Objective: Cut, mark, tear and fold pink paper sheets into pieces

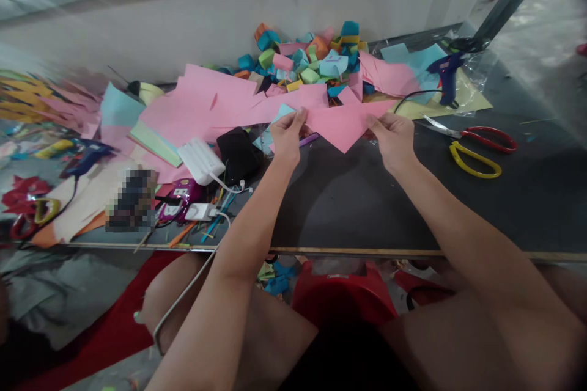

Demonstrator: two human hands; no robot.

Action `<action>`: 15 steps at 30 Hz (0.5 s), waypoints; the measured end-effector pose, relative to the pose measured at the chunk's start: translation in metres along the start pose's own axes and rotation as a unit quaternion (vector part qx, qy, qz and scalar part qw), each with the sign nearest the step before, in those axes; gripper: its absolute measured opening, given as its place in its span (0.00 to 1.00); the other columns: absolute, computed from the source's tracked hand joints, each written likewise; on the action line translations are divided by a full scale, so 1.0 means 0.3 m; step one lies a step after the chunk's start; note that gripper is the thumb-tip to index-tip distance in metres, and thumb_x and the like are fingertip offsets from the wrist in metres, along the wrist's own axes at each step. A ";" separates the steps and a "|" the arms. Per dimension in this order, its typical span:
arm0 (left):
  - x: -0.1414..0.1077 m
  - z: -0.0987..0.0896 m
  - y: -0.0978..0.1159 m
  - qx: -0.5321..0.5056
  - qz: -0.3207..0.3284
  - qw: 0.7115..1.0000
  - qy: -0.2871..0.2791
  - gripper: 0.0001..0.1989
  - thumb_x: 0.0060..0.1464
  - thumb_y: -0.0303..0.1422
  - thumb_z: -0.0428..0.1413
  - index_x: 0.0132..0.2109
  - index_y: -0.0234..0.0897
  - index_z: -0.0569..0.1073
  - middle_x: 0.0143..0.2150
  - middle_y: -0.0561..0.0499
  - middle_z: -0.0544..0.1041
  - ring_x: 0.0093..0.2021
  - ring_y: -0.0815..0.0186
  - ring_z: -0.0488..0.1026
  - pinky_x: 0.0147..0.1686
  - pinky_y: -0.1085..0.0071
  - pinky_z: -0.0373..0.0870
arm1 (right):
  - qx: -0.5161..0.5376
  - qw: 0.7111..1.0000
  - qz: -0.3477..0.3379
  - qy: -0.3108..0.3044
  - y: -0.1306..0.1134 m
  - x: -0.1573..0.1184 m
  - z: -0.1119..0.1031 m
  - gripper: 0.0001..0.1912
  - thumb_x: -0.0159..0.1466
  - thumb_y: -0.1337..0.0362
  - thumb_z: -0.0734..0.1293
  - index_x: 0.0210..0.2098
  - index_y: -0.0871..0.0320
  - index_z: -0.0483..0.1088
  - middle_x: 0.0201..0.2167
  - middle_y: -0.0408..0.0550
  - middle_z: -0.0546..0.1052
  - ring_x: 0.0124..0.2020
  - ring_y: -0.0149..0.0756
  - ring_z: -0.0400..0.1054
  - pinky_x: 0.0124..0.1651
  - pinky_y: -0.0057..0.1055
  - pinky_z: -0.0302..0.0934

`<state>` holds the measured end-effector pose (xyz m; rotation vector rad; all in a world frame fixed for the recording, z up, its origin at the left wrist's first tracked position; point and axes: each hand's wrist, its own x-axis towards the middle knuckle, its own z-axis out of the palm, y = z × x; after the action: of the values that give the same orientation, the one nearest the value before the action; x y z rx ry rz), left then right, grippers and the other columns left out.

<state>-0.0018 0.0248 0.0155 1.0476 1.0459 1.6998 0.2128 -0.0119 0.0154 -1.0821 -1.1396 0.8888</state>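
Note:
Between my two hands a piece of pink paper [343, 128] is stretched out, a triangle with its point toward me. My left hand [288, 134] pinches its left corner between thumb and finger. At the right corner, my right hand [393, 134] grips it the same way. The paper is held up over the dark table [348, 208]. Just beneath its left side a purple stick-like item [309, 140] partly shows. To the right of my right hand lie scissors [463, 133] with one red and one yellow handle, blades apart.
Behind the pink paper is a heap of small coloured paper boxes [309, 64]. Pink sheets [183, 98] spread leftward. A blue glue gun [449, 76] stands at right; another glue gun [85, 156] lies left. A white power strip [202, 160] and cable sit near my left forearm.

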 end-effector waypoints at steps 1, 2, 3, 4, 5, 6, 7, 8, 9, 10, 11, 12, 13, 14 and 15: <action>0.001 0.001 0.002 -0.008 -0.004 1.000 0.001 0.25 0.57 0.52 0.69 0.26 0.37 0.74 0.19 0.57 0.67 0.19 0.75 0.65 0.22 0.74 0.63 | -0.002 1.000 0.007 -0.005 0.002 0.000 -0.002 0.28 0.54 0.34 0.78 0.28 0.53 0.75 0.26 0.46 0.77 0.31 0.38 0.74 0.37 0.40 0.75; 0.005 -0.001 0.003 -0.017 -0.010 1.000 0.003 0.27 0.59 0.55 0.66 0.26 0.37 0.73 0.20 0.56 0.67 0.20 0.74 0.65 0.22 0.74 0.63 | -0.003 1.000 0.015 -0.013 0.003 0.001 -0.004 0.28 0.54 0.34 0.78 0.28 0.53 0.75 0.26 0.46 0.76 0.31 0.38 0.74 0.36 0.40 0.75; 0.011 -0.005 0.004 -0.027 -0.015 1.000 0.004 0.29 0.60 0.58 0.63 0.27 0.37 0.73 0.21 0.54 0.68 0.21 0.73 0.66 0.23 0.73 0.64 | -0.001 1.000 0.022 -0.018 0.002 0.003 -0.008 0.28 0.54 0.34 0.77 0.29 0.53 0.74 0.26 0.46 0.76 0.31 0.38 0.74 0.36 0.39 0.74; 0.019 -0.010 0.003 -0.034 -0.020 0.999 0.001 0.30 0.61 0.60 0.61 0.28 0.37 0.74 0.23 0.53 0.70 0.22 0.72 0.67 0.23 0.72 0.65 | 0.003 0.999 0.029 -0.022 -0.001 0.005 -0.012 0.28 0.55 0.34 0.77 0.29 0.53 0.74 0.26 0.46 0.76 0.32 0.38 0.74 0.36 0.38 0.74; 0.026 -0.017 0.001 -0.035 -0.024 0.999 -0.008 0.31 0.61 0.62 0.60 0.30 0.37 0.75 0.25 0.50 0.73 0.24 0.70 0.70 0.24 0.72 0.66 | 0.009 0.999 0.038 -0.024 -0.005 0.008 -0.016 0.28 0.55 0.35 0.77 0.29 0.53 0.73 0.27 0.46 0.76 0.32 0.38 0.75 0.35 0.37 0.74; 0.033 -0.022 -0.003 -0.033 -0.025 0.999 -0.025 0.30 0.60 0.63 0.60 0.34 0.37 0.77 0.29 0.48 0.76 0.26 0.69 0.72 0.26 0.72 0.68 | 0.017 0.998 0.050 -0.024 -0.012 0.010 -0.019 0.27 0.56 0.36 0.77 0.29 0.53 0.72 0.27 0.46 0.76 0.33 0.38 0.75 0.35 0.36 0.73; 0.038 -0.027 -0.008 -0.029 -0.022 0.998 -0.054 0.29 0.59 0.62 0.61 0.38 0.38 0.79 0.34 0.46 0.80 0.30 0.67 0.75 0.27 0.71 0.69 | 0.028 0.997 0.068 -0.024 -0.021 0.012 -0.021 0.26 0.57 0.39 0.78 0.29 0.54 0.71 0.28 0.46 0.76 0.33 0.37 0.74 0.35 0.35 0.73; 0.040 -0.028 -0.014 -0.026 -0.011 0.995 -0.091 0.27 0.56 0.61 0.65 0.42 0.41 0.81 0.40 0.45 0.82 0.35 0.64 0.78 0.29 0.71 0.71 | 0.041 0.994 0.095 -0.024 -0.032 0.013 -0.020 0.23 0.59 0.43 0.78 0.29 0.54 0.70 0.28 0.45 0.76 0.32 0.35 0.74 0.34 0.33 0.73; 0.037 -0.026 -0.021 -0.022 0.006 0.991 -0.135 0.27 0.52 0.60 0.68 0.47 0.44 0.82 0.47 0.45 0.83 0.40 0.62 0.80 0.32 0.70 0.73 | 0.055 0.989 0.133 -0.022 -0.046 0.013 -0.018 0.20 0.60 0.48 0.78 0.29 0.54 0.70 0.27 0.44 0.76 0.30 0.33 0.73 0.33 0.31 0.72; 0.031 -0.022 -0.028 -0.017 0.025 0.983 -0.181 0.28 0.48 0.58 0.71 0.50 0.48 0.82 0.53 0.46 0.83 0.47 0.59 0.80 0.35 0.69 0.75 | 0.069 0.981 0.179 -0.020 -0.061 0.011 -0.013 0.16 0.62 0.54 0.78 0.29 0.55 0.70 0.27 0.44 0.76 0.28 0.30 0.72 0.32 0.28 0.71; 0.022 -0.016 -0.035 -0.006 0.043 0.973 -0.228 0.30 0.44 0.56 0.74 0.52 0.51 0.82 0.58 0.47 0.81 0.52 0.57 0.80 0.39 0.67 0.77 | 0.079 0.970 0.229 -0.020 -0.075 0.007 -0.007 0.13 0.63 0.59 0.76 0.29 0.55 0.71 0.26 0.43 0.76 0.26 0.28 0.70 0.30 0.26 0.70; 0.011 -0.008 -0.040 0.014 0.061 0.961 -0.271 0.30 0.43 0.54 0.75 0.52 0.52 0.82 0.61 0.47 0.80 0.57 0.55 0.78 0.43 0.65 0.77 | 0.083 0.957 0.276 -0.026 -0.087 0.001 0.000 0.09 0.64 0.63 0.74 0.30 0.56 0.72 0.26 0.43 0.76 0.24 0.26 0.69 0.28 0.24 0.68; -0.001 -0.002 -0.043 0.040 0.077 0.949 -0.304 0.28 0.43 0.53 0.75 0.51 0.51 0.83 0.62 0.47 0.80 0.60 0.54 0.77 0.48 0.63 0.77 | 0.078 0.947 0.309 -0.040 -0.096 -0.005 0.006 0.07 0.65 0.65 0.73 0.30 0.57 0.73 0.26 0.44 0.77 0.23 0.25 0.68 0.26 0.22 0.66; -0.013 0.004 -0.043 0.068 0.092 0.939 -0.325 0.26 0.45 0.54 0.74 0.48 0.48 0.84 0.61 0.45 0.80 0.61 0.54 0.76 0.52 0.62 0.76 | 0.058 0.947 0.311 -0.064 -0.099 -0.011 0.010 0.07 0.65 0.66 0.71 0.30 0.57 0.74 0.26 0.45 0.78 0.22 0.25 0.68 0.24 0.22 0.65; -0.022 0.008 -0.042 0.093 0.104 0.932 -0.335 0.24 0.48 0.56 0.72 0.43 0.45 0.84 0.57 0.44 0.82 0.60 0.55 0.77 0.54 0.61 0.74 | 0.029 0.954 0.283 -0.093 -0.099 -0.016 0.013 0.07 0.66 0.65 0.70 0.30 0.58 0.75 0.26 0.47 0.78 0.21 0.26 0.68 0.22 0.23 0.64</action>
<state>0.0052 0.0226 0.0030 1.7524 0.6641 1.2475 0.2084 -0.0234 0.0430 -1.3246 -0.9544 1.4889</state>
